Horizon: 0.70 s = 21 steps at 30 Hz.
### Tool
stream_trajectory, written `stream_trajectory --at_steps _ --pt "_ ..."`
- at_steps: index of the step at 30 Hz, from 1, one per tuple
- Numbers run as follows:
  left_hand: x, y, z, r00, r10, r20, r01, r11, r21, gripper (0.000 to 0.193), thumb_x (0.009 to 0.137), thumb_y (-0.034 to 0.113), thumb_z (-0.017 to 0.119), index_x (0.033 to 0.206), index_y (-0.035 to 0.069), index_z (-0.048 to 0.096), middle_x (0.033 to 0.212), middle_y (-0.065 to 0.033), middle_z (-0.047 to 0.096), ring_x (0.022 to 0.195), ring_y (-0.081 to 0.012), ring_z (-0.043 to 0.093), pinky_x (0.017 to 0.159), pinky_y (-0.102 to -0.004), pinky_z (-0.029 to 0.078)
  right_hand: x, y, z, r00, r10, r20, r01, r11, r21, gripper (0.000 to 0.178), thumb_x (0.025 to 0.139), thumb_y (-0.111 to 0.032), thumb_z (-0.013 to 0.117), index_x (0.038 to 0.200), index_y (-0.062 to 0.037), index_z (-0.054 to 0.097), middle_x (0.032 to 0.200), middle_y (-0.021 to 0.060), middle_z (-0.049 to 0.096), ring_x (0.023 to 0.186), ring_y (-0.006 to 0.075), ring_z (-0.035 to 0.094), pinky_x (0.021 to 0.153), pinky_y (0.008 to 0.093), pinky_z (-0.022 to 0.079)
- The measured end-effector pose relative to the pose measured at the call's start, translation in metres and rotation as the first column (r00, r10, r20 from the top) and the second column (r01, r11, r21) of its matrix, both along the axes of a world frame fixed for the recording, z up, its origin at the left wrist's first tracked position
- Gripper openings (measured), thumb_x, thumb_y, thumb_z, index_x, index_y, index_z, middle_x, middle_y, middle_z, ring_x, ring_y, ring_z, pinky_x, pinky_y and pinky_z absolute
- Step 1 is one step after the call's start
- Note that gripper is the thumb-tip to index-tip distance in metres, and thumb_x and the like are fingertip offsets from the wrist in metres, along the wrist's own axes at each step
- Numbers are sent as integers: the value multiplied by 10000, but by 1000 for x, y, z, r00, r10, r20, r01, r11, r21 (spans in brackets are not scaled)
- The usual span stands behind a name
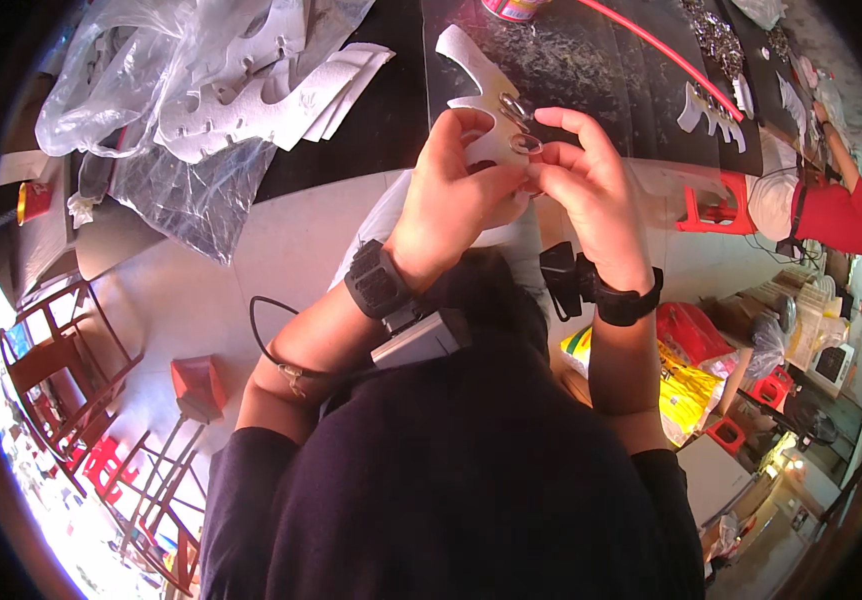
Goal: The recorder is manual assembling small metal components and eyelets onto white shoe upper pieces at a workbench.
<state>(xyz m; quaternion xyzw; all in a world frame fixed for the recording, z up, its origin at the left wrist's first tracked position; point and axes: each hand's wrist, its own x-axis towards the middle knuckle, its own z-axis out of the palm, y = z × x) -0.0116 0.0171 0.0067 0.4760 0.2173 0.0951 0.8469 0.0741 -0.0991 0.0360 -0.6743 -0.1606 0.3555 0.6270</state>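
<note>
Both forearms rise from six o'clock toward twelve. The left hand and right hand meet, fingers curled, pinching a white cut-out piece fitted with small metal rings; its long axis runs toward eleven o'clock. Beyond, at ten o'clock, similar white pieces lie stacked on the dark table.

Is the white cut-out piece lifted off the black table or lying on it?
Lifted: both hands, left and right, pinch the white cut-out piece above the black table.
</note>
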Motion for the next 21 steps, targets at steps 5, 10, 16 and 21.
stream_trajectory --at_steps 5,10,16,21 --pt "2 1 -3 1000 27 0 -27 998 -61 461 732 -26 613 1129 -30 379 1016 -139 555 868 -190 590 752 -288 482 1 -4 5 997 -19 69 20 1000 -24 350 889 -51 485 1230 -43 409 848 68 604 791 106 573 731 252 466" --pt "-1 5 0 999 31 -9 -32 992 -123 443 747 -19 612 1128 -14 387 989 -123 563 851 -186 594 749 -293 483 -1 -17 5 989 -35 141 37 999 -9 349 908 -100 489 1245 -52 411 927 98 615 864 126 576 775 276 473" --pt "-3 6 -6 996 16 90 11 957 -290 383 757 -9 637 1052 -2 393 923 -93 568 785 -160 598 693 -280 496 22 -27 15 983 -86 165 95 994 -47 367 910 -148 484 1254 -40 415 1026 132 588 934 214 587 809 351 483" --pt "2 0 -10 982 64 176 18 903 -428 324 846 23 558 1125 11 394 997 -102 571 885 -195 583 794 -328 475 3 -25 14 993 -33 115 42 996 -74 363 909 -118 495 1249 -39 395 953 101 600 894 152 578 791 274 462"
